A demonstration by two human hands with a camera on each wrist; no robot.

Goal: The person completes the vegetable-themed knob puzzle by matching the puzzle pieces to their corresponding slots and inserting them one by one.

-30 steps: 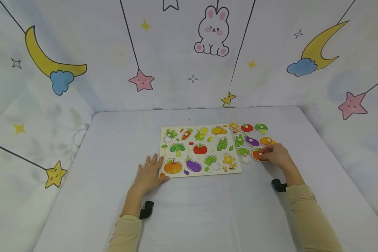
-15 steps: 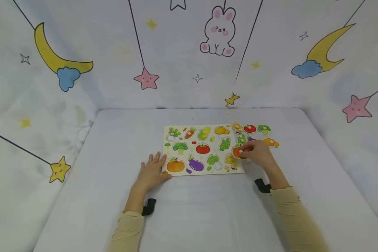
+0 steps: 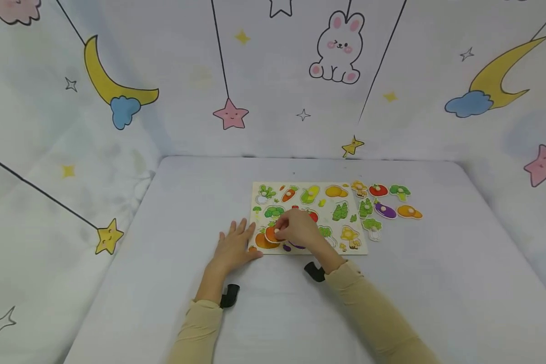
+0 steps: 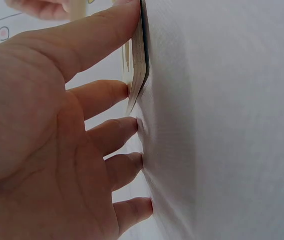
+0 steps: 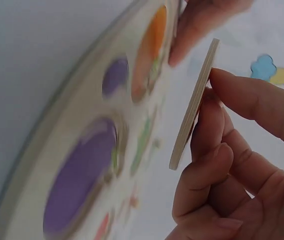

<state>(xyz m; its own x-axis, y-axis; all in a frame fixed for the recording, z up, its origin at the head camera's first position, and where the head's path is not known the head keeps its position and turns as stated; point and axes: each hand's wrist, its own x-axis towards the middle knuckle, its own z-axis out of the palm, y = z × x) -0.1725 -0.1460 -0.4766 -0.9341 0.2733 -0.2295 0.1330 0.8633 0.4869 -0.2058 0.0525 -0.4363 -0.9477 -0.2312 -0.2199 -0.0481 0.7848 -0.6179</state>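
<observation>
A pale wooden puzzle board (image 3: pixel 307 247) printed with vegetables lies on the table. My right hand (image 3: pixel 300 230) pinches an orange pumpkin puzzle piece (image 3: pixel 272 235) by its knob. In the right wrist view the puzzle piece (image 5: pixel 194 107) appears edge-on, raised off the board, between thumb and fingers. From above it partly overlaps the board's printed pumpkin (image 3: pixel 261 241). My left hand (image 3: pixel 234 246) lies with spread fingers at the board's near left corner. In the left wrist view the left thumb (image 4: pixel 101 37) rests on the board edge, and the other fingertips touch the board's side or the cloth.
Right of the board lie several knobbed pieces: mushroom (image 3: pixel 359 188), tomato (image 3: pixel 378 190), broccoli (image 3: pixel 400 192), eggplant (image 3: pixel 385 209), potato (image 3: pixel 409 212), asparagus (image 3: pixel 366 208) and leafy cabbage (image 3: pixel 372 228). A white cloth (image 3: pixel 455 263) covers the table; a printed backdrop (image 3: pixel 277 76) rises behind.
My right hand has picked up the pumpkin piece from the right-hand group and carried it left over the board's lower left. The left hand stays at the corner. The head view has shifted slightly.
</observation>
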